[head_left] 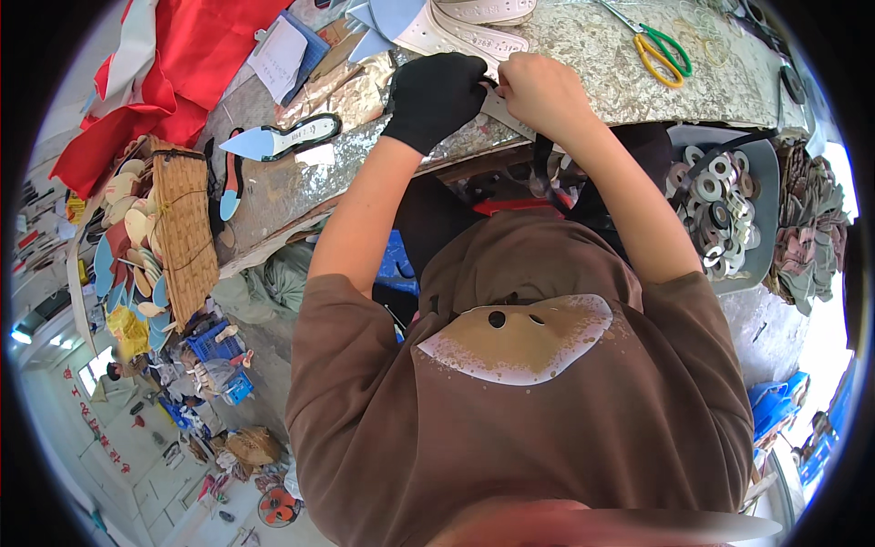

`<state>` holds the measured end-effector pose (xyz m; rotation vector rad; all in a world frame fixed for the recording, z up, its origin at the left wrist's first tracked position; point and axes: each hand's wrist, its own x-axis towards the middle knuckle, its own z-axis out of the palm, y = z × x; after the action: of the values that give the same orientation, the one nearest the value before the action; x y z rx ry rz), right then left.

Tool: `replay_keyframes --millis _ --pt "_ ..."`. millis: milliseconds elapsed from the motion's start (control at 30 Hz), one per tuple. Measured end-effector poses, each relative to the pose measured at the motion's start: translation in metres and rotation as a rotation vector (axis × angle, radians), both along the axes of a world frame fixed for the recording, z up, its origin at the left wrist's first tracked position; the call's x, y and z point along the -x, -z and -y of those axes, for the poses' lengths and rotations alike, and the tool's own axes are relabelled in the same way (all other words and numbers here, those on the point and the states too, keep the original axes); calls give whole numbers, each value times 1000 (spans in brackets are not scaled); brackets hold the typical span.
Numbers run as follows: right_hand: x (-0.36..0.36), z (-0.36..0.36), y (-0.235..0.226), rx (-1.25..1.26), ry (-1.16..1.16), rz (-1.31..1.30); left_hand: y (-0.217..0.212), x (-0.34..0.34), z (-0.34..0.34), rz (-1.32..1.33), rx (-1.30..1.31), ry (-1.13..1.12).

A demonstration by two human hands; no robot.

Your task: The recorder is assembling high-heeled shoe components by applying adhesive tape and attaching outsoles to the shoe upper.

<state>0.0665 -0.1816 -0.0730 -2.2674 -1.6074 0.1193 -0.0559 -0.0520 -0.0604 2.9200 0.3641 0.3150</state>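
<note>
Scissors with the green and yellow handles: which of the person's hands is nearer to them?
Right. The bare right hand is to the left of the scissors, not touching them; the black-gloved left hand is farther left, beyond the right one.

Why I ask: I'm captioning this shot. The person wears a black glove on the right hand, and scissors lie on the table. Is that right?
Not quite: in the head view, the black glove is on the left hand; the right hand is bare. The scissors do lie on the table.
</note>
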Motion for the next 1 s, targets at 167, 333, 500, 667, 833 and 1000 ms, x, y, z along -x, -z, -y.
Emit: replay_keyframes --millis 167,333,500,667,833,1000 --pt "15 4 -22 -15 -9 31 -7 20 15 67 34 -29" --pt "33 -6 -47 -130 -86 96 -25 47 27 249 -15 -226" --pt "39 -33 -16 -71 -175 86 2 64 22 249 44 -317" --pt "37 -39 15 -93 -205 124 12 71 -3 188 290 -193" --pt "30 -34 10 -37 -208 207 14 31 -42 -9 310 16" --pt "34 -27 7 6 -208 174 27 19 -54 -177 275 139"
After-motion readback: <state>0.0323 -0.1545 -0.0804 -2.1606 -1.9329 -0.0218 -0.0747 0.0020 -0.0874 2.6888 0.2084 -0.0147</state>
